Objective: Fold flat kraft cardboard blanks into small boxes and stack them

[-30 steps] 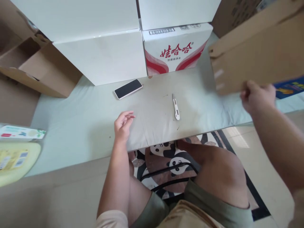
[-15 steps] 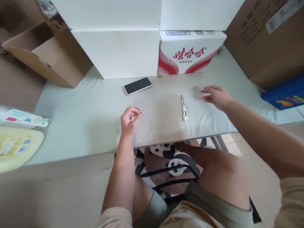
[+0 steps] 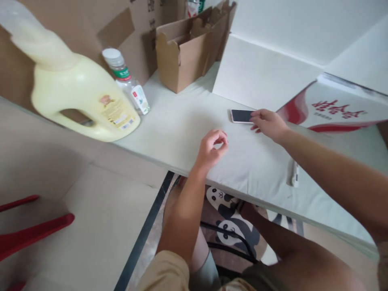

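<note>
My left hand (image 3: 213, 147) is held above the near part of the cloth-covered surface (image 3: 182, 121), its fingers curled round towards the thumb with nothing visible inside. Over the right end of the phone (image 3: 241, 116) is my right hand (image 3: 266, 123), fingers somewhat apart. It covers that end of the phone, and whether it touches the phone cannot be made out. The phone lies flat, dark screen up. Below my right forearm lies a white utility knife (image 3: 295, 174), partly hidden by the arm.
A big pale yellow jug (image 3: 75, 87) and a clear bottle (image 3: 129, 83) occupy the left side. Behind are an open cardboard box (image 3: 194, 54), a white box (image 3: 254, 72) and a red-and-white carton (image 3: 336, 107). Something red (image 3: 39, 234) is at lower left.
The view has swung left, bringing the jug and bottle fully into sight. My right hand has moved left from beyond the knife to the phone. My left hand stays curled.
</note>
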The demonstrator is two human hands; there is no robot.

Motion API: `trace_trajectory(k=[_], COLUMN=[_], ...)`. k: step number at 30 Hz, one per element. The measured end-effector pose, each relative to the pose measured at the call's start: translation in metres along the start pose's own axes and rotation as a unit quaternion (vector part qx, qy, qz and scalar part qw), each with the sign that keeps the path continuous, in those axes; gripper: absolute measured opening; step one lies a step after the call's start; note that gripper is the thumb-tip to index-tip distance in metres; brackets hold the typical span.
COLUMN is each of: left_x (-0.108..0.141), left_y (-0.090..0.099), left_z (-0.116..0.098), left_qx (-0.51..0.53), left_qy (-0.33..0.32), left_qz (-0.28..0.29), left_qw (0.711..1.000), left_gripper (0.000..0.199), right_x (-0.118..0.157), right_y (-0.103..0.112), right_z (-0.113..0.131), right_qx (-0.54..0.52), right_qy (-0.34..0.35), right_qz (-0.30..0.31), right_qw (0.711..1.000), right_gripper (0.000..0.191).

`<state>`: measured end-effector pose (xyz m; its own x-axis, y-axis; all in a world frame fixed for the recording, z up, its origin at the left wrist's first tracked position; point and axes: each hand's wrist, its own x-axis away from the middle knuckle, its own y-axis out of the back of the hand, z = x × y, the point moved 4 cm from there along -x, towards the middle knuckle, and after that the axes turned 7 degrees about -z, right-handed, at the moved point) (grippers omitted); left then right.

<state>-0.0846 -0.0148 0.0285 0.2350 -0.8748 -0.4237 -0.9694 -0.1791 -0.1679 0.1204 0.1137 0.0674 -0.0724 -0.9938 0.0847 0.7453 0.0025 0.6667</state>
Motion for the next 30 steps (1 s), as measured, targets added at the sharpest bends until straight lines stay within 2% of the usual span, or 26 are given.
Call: trace_trajectory(k=[2,4,7,9,11,14,16,17,19,22,24,25,26,27,28,30], left_x=[-0.001,-0.003,-0.007,-0.008,-0.008,-0.006,-0.005,-0.004,-0.002,0.006,0.01,0.01,0.008,0.005,0.001,-0.005], left_y=[0.009,0.016,0.023,0.024,0.025,0.025,0.027,0.029,0.037,0.056,0.067,0.072,0.074,0.074,0.07,0.051], left_z=[-0.002,-0.004,-0.005,-0.005,-0.006,-0.007,-0.008,-0.009,-0.011,-0.019,-0.021,-0.021,-0.02,-0.019,-0.017,-0.015], left_qx=[0.001,0.002,0.0,0.0,-0.004,-0.019,-0.038,-0.055,-0.109,-0.185,-0.195,-0.187,-0.167,-0.136,-0.095,-0.007], left_qy=[-0.002,-0.004,-0.01,-0.014,-0.015,-0.026,-0.042,-0.051,-0.07,-0.097,-0.098,-0.092,-0.082,-0.071,-0.059,-0.038], left_qz=[-0.004,-0.008,-0.027,-0.037,-0.037,-0.034,-0.049,-0.074,-0.175,-0.371,-0.446,-0.458,-0.452,-0.42,-0.369,-0.225], left_qw=[1.0,1.0,1.0,0.999,0.999,0.999,0.997,0.994,0.976,0.905,0.868,0.864,0.873,0.894,0.923,0.974], left_gripper=[0.014,0.015,0.015,0.016,0.016,0.018,0.018,0.019,0.019,0.015,0.013,0.014,0.014,0.016,0.02,0.03], right_x=[-0.012,-0.016,-0.01,-0.002,0.0,0.0,0.003,0.006,0.013,0.032,0.054,0.068,0.086,0.104,0.121,0.15], right_y=[-0.041,-0.08,-0.13,-0.156,-0.174,-0.18,-0.171,-0.163,-0.139,-0.084,-0.039,-0.017,0.005,0.025,0.043,0.069], right_z=[0.046,0.102,0.186,0.233,0.262,0.274,0.267,0.259,0.234,0.178,0.135,0.112,0.09,0.068,0.045,0.002], right_qx=[0.05,0.097,0.136,0.145,0.182,0.258,0.282,0.287,0.302,0.318,0.302,0.283,0.254,0.222,0.192,0.14], right_qy=[0.081,0.188,0.344,0.424,0.43,0.369,0.352,0.351,0.344,0.347,0.388,0.42,0.457,0.484,0.492,0.448], right_qz=[0.011,0.011,0.017,0.022,0.023,0.014,0.005,0.003,-0.002,-0.03,-0.057,-0.076,-0.106,-0.134,-0.161,-0.228], right_qw=[0.995,0.977,0.929,0.894,0.884,0.893,0.893,0.891,0.889,0.882,0.869,0.859,0.846,0.836,0.834,0.853], right_gripper=[0.016,0.028,0.048,0.062,0.07,0.056,0.044,0.039,0.035,0.023,0.012,0.009,0.007,0.006,0.008,0.013])
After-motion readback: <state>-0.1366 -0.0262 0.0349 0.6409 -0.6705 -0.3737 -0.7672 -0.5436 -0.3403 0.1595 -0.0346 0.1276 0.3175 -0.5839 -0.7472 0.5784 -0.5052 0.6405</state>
